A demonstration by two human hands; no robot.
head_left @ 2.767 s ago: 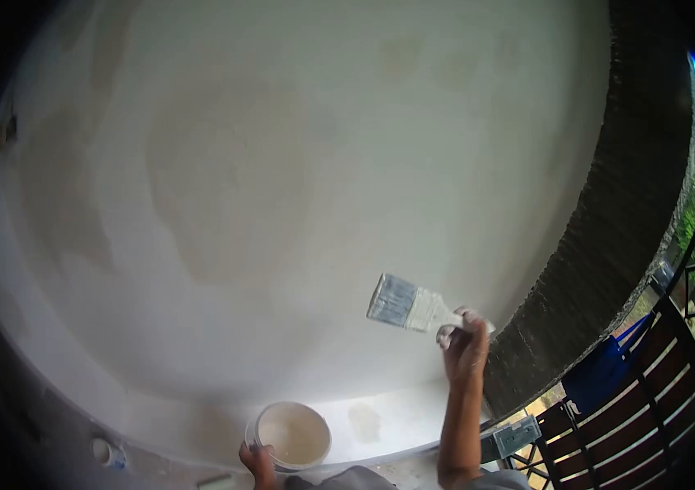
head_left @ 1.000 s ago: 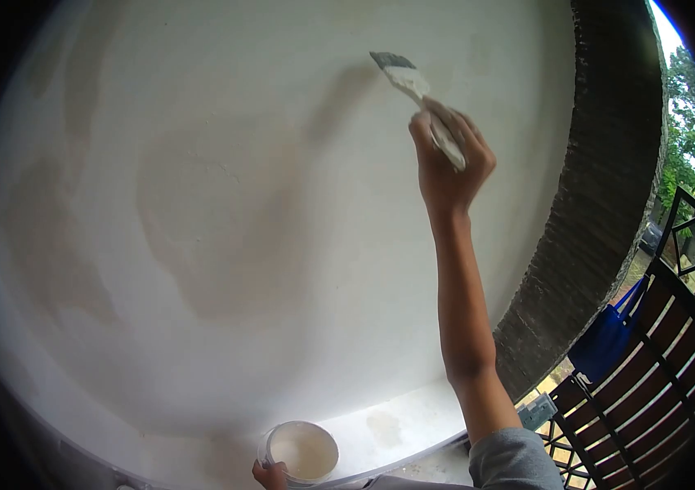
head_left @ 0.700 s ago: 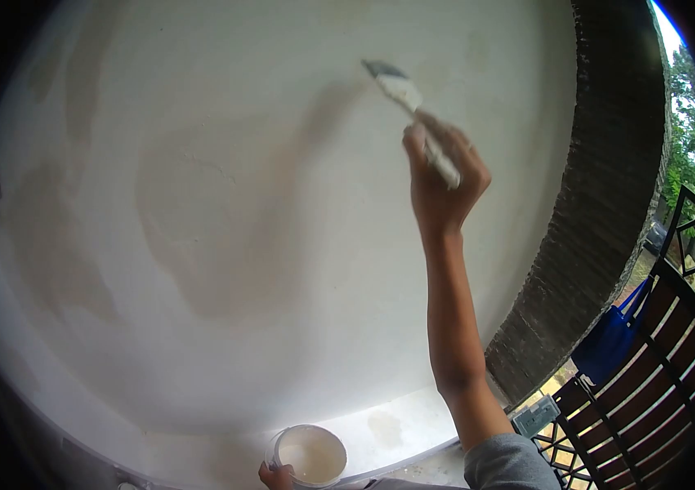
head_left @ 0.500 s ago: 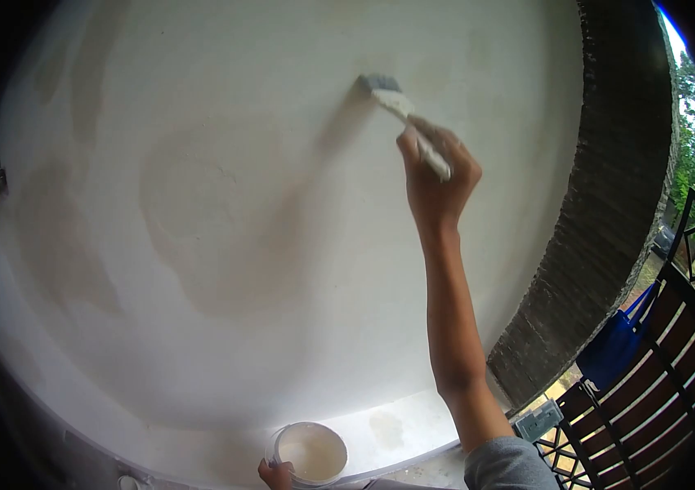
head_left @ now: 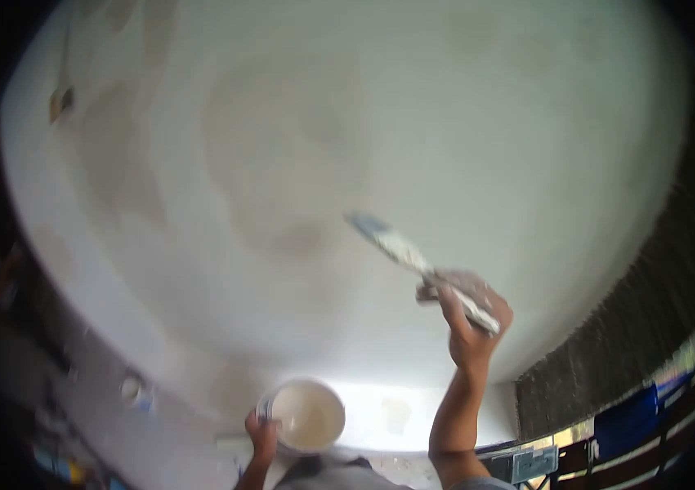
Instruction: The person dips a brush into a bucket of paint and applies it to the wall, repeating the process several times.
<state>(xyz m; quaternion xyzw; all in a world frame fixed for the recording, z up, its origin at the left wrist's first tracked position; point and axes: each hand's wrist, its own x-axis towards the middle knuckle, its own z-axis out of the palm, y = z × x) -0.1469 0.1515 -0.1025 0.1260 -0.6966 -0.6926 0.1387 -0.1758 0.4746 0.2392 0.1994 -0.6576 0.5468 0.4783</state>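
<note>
My right hand (head_left: 468, 306) is closed round the handle of a paintbrush (head_left: 403, 251). The brush is smeared with white paint, and its grey bristles point up and left in front of the white wall (head_left: 445, 147). Low in the view, my left hand (head_left: 263, 433) grips the left side of a white bucket (head_left: 341, 412). Its fingers hook over the rim, and pale, creamy paint (head_left: 302, 415) shows inside. Several duller, beige patches mark the wall's surface.
A dark, rough pillar (head_left: 609, 351) borders the wall on the right. Beyond it are a blue bag (head_left: 627, 425) and a dark slatted gate (head_left: 641, 464). A small box with a wire (head_left: 61, 104) hangs at the upper left. A white cup-like container (head_left: 130, 387) stands at the lower left.
The brush in my right hand has come down and away from the upper wall. My view has tilted downward, showing more of the bucket and my left hand.
</note>
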